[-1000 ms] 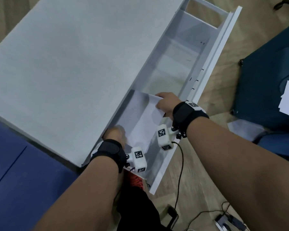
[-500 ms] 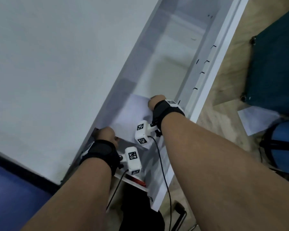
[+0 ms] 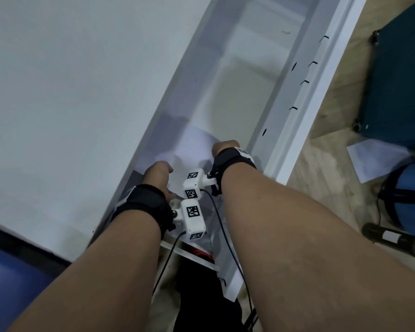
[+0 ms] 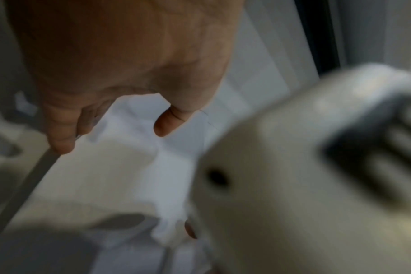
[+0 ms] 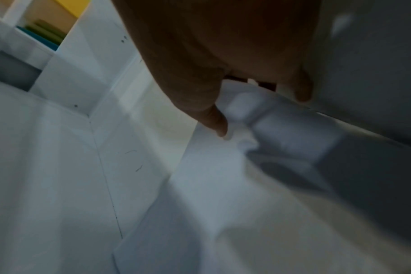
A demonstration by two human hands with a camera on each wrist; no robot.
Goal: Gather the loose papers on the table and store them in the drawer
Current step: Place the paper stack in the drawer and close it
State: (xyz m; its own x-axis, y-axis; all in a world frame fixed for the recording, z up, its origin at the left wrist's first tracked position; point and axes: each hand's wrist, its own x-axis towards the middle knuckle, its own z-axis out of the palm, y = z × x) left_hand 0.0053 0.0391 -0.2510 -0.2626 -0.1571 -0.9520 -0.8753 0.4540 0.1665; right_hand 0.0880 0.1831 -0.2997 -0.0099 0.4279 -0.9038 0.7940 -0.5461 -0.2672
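Hands [image 3: 157, 172] on unmarked papers [image 3: 197, 149] in drawer [image 3: 297, 97]

No readable text, labels, brands or numbers anywhere, only black-and-white square marker patterns on white wrist camera blocks [image 3: 193, 213], undecipherable.

The worktop [image 3: 70, 104] was a plain white slab, lying to the left of both grips. Along its right edge stood the open white drawer [image 3: 295, 130], and on the drawer's floor lay the white papers [image 3: 197, 147], directly under the two grips and bunched where the fingers met them. Beyond the grips the drawer floor ran on pale. To the right of the grips was the wooden floor [image 3: 321, 188], with one loose sheet [image 3: 369, 159] lying on it.
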